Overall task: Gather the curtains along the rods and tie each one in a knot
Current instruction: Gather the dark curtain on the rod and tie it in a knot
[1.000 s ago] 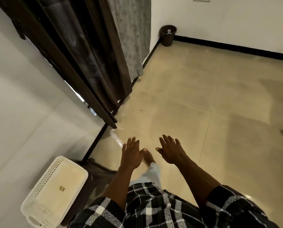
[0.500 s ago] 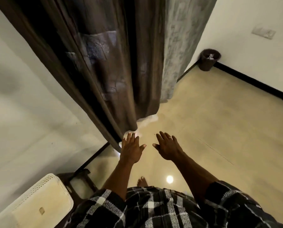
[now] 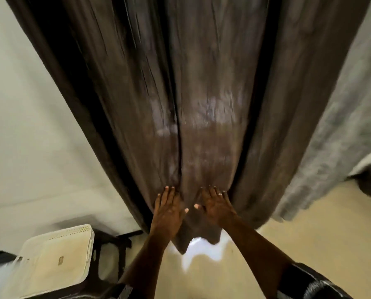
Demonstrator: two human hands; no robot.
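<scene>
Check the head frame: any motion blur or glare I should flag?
Head view: brown curtain streaked by motion blur, worst near the top; grey curtain at frame right smeared too; left hand and right hand comparatively sharp; bright glare on the floor under the hem.

A ring [image 3: 220, 193] circles one finger of the right hand [image 3: 218, 207]. The right sleeve [image 3: 309, 284] is dark with pale stripes, forearm bare.

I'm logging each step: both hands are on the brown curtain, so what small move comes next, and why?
Probably close both hands on the cloth and draw its folds together. The left hand and right hand lie flat, fingers straight, side by side on the brown curtain near its hem, gripping nothing, and the curtain hangs spread and unknotted.
</scene>
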